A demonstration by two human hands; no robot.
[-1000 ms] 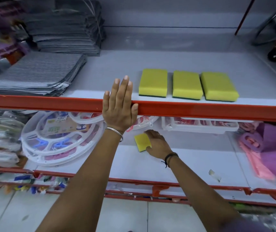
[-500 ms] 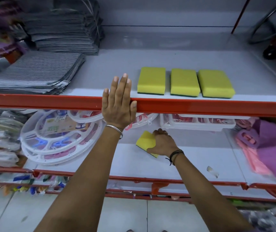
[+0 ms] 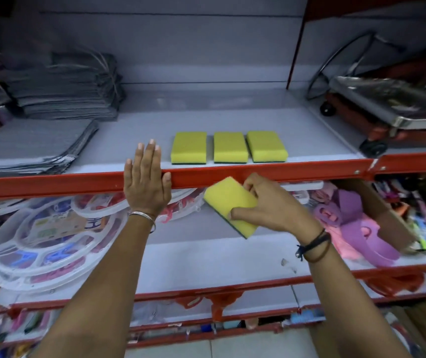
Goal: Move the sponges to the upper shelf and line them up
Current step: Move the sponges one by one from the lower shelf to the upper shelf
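Three yellow sponges with green undersides lie side by side near the front of the upper shelf (image 3: 232,117): a left sponge (image 3: 188,147), a middle sponge (image 3: 230,147) and a right sponge (image 3: 266,146). My right hand (image 3: 271,205) grips a fourth yellow sponge (image 3: 228,201), tilted, just below the shelf's red front rail (image 3: 284,173). My left hand (image 3: 146,182) rests flat on that rail, fingers spread over the shelf edge, left of the sponge row.
Folded grey cloths (image 3: 39,143) fill the upper shelf's left side, with a taller stack (image 3: 70,86) behind. A metal trolley (image 3: 387,109) stands at the right. On the lower shelf lie clear round trays (image 3: 46,239) at left and purple and pink plastic items (image 3: 356,228) at right.
My right hand lifted the sponge from the lower shelf up to just under the red rail. The left hand stayed on the rail. The view tilted upward.
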